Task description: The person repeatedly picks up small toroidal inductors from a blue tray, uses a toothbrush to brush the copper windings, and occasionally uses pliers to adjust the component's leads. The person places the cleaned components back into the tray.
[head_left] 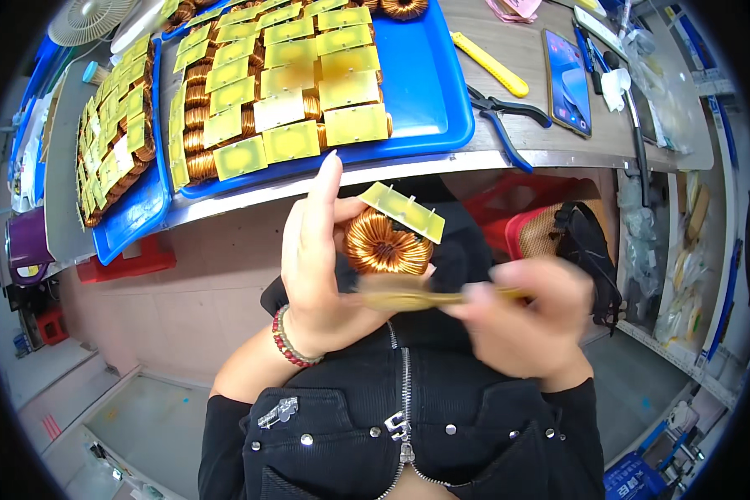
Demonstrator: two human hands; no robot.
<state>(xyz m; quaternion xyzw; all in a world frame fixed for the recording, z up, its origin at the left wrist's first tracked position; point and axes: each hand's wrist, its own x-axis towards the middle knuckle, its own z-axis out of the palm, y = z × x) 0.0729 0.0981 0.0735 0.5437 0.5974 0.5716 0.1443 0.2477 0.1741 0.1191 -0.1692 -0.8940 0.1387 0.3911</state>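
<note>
In front of my chest, my left hand [312,258] grips a ring-shaped copper coil [373,242], its index finger pointing up past it. A flat yellow-green board [408,212] with small pins is attached across the coil's top and sits tilted. My right hand [533,312], smeared by motion, is closed round the handle of a brush-like tool [429,299]. The tool's blurred head lies just under the coil, near my left palm; whether it touches the coil I cannot tell.
Several rows of similar board-topped coils [292,104] fill a blue tray [429,92] on the bench, with a second blue tray [129,229] at left. Pliers [508,112], a yellow cutter [492,65] and a phone [567,83] lie to the right. A black bag [587,250] is below.
</note>
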